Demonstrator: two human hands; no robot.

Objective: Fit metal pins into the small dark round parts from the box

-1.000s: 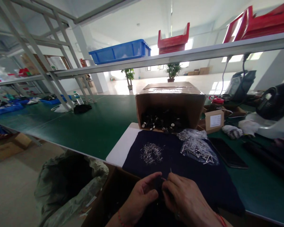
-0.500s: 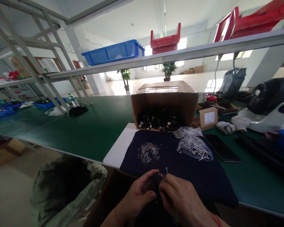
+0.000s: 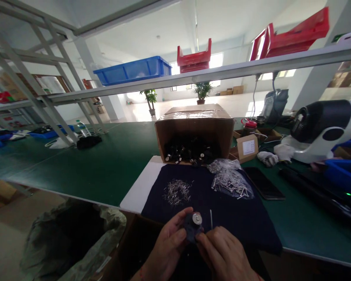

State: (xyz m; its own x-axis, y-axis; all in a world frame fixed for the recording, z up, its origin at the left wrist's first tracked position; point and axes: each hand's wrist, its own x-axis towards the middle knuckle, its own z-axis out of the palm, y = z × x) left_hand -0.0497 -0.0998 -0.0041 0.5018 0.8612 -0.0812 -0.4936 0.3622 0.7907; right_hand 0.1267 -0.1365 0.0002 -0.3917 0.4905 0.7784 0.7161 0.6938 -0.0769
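black part [image 3: 190, 232] bears a shiny, round silver disc [image 3: 197, 219] near its top.

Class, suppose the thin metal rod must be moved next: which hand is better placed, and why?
Probably the right hand: the thin metal rod sticks up from its fingers, while the left hand is holding the dark part.

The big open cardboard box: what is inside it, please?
Inside the box, a heap of black parts with shiny metal pieces shows. What lies under the top ones is covered.
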